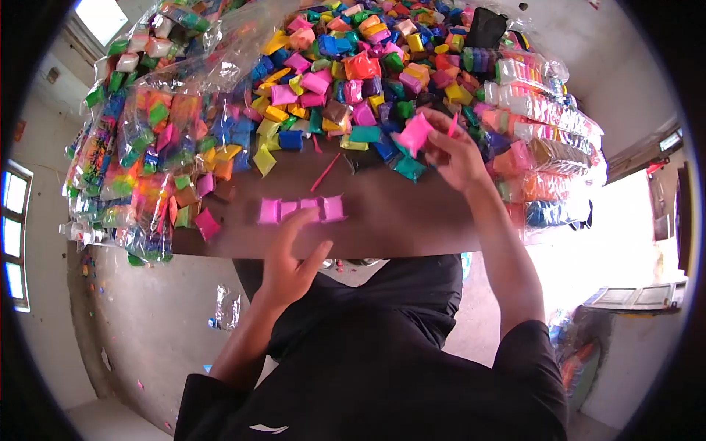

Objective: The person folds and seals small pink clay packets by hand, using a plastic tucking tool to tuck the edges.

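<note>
Several pink packets (270,211) lie side by side in a row on the brown table (397,213). Over the row is my left hand (293,261), its fingers spread and the fingertips at the middle packets; nothing is seen in its grip. My right hand (454,152) is raised at the front edge of the colourful heap, closed on another pink packet (415,134) held between thumb and fingers. A thin pink stick (452,125) shows by the fingers of that hand. Between the row and the heap lies a red-pink stick (324,173).
A large heap of colourful packets (364,66) covers the back of the table. Clear bags of packets (158,147) stand at the left, and stacked wrapped packs (548,147) at the right. A black item (487,29) rests at the back right.
</note>
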A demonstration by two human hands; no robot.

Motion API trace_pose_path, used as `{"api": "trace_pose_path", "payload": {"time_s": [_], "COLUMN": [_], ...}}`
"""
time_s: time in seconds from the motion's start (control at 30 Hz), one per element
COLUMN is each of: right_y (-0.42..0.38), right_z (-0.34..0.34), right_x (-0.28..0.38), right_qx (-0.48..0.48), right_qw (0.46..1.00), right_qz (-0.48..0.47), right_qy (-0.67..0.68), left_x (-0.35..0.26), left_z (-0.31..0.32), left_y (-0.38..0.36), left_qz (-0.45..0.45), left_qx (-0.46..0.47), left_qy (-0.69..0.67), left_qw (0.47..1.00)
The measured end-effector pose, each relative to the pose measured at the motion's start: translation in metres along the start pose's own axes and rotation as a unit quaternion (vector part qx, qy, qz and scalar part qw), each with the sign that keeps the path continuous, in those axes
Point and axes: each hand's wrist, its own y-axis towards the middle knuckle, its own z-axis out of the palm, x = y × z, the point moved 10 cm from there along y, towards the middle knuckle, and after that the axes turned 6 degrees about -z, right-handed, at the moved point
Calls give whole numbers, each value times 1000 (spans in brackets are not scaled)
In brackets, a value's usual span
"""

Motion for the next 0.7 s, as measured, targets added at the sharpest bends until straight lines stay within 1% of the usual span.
{"api": "trace_pose_path", "payload": {"time_s": [0.03, 0.07, 0.1, 0.13, 0.17, 0.2, 0.23, 0.27, 0.33, 0.37, 0.4, 0.47, 0.53, 0.6, 0.63, 0.7], "right_y": [-15, -30, -42, -53, -63, -73, -80, -86, -96, -100, -105, -115, -117, -120, -122, -125], "right_z": [15, 36, 54, 63, 75, 85, 94, 95, 96, 98, 97, 95, 99, 91, 98, 107], "right_x": [-7, -14, -21, -27, -32, -37, -40, -43, -39, -35, -34, -45, -52, -47, -45, -29], "right_qx": [-1, -3, -6, -9, 12, 32, 45, 40, 39, 44, 38, 39, 56, -50, -49, -65], "right_qw": [1000, 999, 998, 997, 998, 998, 996, 996, 999, 998, 998, 993, 990, 988, 988, 955], "right_qz": [6, 14, 22, 26, 34, 39, 43, 42, 3, -19, -20, 31, 20, -12, -10, -57], "right_qy": [3, 34, 65, 70, 55, 40, 62, 65, -15, -39, -37, -112, -128, -145, -143, -285], "left_x": [5, -1, 2, 2, -7, -19, -29, -29, -24, -21, -21, -25, -22, -19, -16, -15], "left_z": [15, 25, 45, 66, 69, 84, 98, 104, 111, 112, 114, 114, 116, 116, 115, 115], "left_y": [6, 12, 18, 19, 26, 27, 25, 22, 18, 16, 14, 10, 6, 3, 1, -1], "left_qz": [-36, -44, -140, -230, -236, -267, -294, -299, -296, -306, -310, -305, -317, -327, -334, -342], "left_qx": [36, 35, 73, 105, 105, 148, 189, 193, 188, 178, 183, 196, 202, 205, 191, 175], "left_qy": [-101, -100, -279, -447, -445, -526, -600, -598, -533, -528, -526, -566, -567, -567, -575, -584], "left_qw": [994, 993, 947, 858, 857, 794, 720, 719, 770, 772, 770, 740, 733, 728, 721, 715]}}
